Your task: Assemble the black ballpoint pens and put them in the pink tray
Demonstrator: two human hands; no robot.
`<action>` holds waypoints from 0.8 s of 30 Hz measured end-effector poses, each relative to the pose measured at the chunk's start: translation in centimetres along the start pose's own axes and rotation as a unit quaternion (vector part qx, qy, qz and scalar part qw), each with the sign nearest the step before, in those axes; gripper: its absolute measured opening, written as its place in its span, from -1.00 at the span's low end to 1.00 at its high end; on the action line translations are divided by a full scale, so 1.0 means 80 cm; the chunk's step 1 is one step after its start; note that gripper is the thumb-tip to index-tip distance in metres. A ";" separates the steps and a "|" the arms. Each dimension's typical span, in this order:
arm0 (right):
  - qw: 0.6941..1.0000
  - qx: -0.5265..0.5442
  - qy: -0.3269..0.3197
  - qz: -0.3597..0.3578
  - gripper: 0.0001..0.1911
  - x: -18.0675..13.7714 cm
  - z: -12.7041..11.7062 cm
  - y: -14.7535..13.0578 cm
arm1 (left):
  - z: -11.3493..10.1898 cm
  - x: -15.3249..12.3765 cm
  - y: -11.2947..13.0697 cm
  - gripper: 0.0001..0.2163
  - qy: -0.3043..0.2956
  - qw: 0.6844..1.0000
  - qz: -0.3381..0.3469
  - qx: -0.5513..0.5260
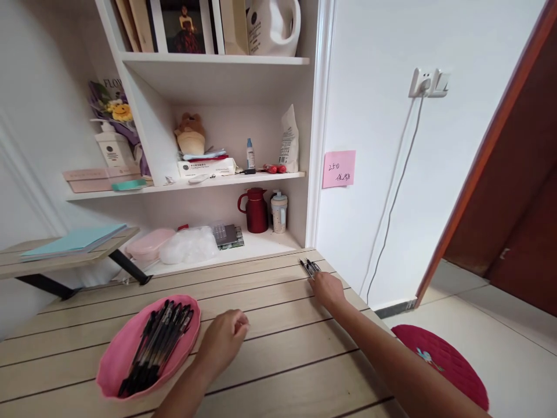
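My right hand (329,291) reaches to the far right of the table, its fingers closed at the near ends of a few black pens (310,267) near the back edge. Part of the pens is hidden by that hand. My left hand (223,339) hovers over or rests on the middle of the table, fingers curled in, with nothing visible in them. To its left, a pink scalloped oval tray (105,371) holds a bundle of several black pens (159,342) lying side by side.
A low wooden stand (124,239) bearing blue folders (73,241) is at the left. Behind the table, a white shelf (217,58) holds a red jug (256,210), a cup (279,213) and plastic bags. A red round stool (452,363) stands at right.
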State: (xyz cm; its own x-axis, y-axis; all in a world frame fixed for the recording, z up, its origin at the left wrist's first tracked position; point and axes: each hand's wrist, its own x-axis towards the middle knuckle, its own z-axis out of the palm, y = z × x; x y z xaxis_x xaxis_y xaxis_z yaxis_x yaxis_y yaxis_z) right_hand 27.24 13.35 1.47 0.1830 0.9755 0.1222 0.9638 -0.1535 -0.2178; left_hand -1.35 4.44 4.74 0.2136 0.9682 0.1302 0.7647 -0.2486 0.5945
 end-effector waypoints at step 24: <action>0.997 0.048 0.019 0.051 -0.78 0.007 -0.009 0.006 | 0.096 0.042 0.023 -0.84 -0.022 0.706 -0.201 -0.679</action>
State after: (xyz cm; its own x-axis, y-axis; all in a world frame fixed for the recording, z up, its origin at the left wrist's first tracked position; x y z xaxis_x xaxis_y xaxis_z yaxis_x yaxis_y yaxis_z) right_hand 27.92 13.72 2.16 0.2873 0.9487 0.1317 0.9177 -0.2333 -0.3215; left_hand 5.47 7.04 0.16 0.1874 0.9436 -0.2728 -0.5127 0.3308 0.7923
